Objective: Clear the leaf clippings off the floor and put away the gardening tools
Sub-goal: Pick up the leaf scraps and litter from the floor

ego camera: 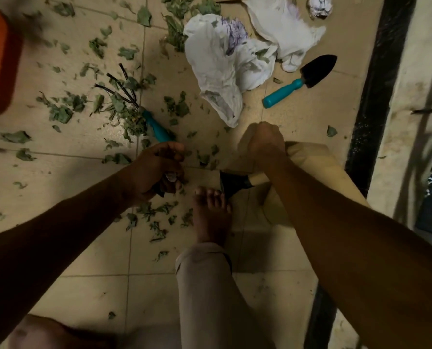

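Leaf clippings litter the floor, centre-left. My left hand is curled round the rake handle, and my right hand clutches a beige bag (paper, I think). The black blade beside my toes could nick them.

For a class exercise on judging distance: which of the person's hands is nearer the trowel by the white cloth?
Right. The right hand, holding a bag, is just below the trowel; the left hand, gripping the rake, is farther off to the lower left.
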`<state>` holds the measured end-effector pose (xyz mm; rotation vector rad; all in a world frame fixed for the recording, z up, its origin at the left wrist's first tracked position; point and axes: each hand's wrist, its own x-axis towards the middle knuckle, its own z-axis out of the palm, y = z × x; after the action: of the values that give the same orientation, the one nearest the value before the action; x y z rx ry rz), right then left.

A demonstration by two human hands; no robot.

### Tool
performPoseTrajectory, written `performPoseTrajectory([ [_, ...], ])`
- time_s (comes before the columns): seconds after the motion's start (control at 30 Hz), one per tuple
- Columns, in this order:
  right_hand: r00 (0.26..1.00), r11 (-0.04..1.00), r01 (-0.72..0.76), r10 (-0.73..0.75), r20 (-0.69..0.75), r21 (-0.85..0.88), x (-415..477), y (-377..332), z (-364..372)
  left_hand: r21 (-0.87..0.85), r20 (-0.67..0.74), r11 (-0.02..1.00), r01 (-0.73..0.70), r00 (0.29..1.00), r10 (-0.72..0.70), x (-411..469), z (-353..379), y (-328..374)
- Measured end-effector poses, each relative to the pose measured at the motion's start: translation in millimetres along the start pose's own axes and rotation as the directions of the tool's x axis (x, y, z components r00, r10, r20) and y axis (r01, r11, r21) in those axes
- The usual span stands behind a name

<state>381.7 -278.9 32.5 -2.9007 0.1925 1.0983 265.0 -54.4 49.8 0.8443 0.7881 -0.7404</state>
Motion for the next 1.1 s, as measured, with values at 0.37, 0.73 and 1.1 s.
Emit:
performPoseTrajectory([
  [0.37, 0.948, 0.497, -0.020, -0.266, 0.174, 0.867, -116.3, -65.4, -36.6, -0.030, 0.059, 0.981, -0.190, 0.980, 0.191, -56.8, 21.9, 28.3],
  [0.73, 0.881, 0.561, 0.202, -0.462, 0.101, 0.803, -259.0, -134.7, -150.9, -0.206, 0.220, 0.949, -0.237, 0.934, 0.281, -215.8, 33.4, 92.8],
  [1.1, 0.718, 0.561, 0.443, -0.689, 0.097, 0.699, -419.6, -174.3, -314.8, -0.402, -0.080, 0.821, -0.407, 0.908, 0.411, -420.5, 86.2, 172.7],
])
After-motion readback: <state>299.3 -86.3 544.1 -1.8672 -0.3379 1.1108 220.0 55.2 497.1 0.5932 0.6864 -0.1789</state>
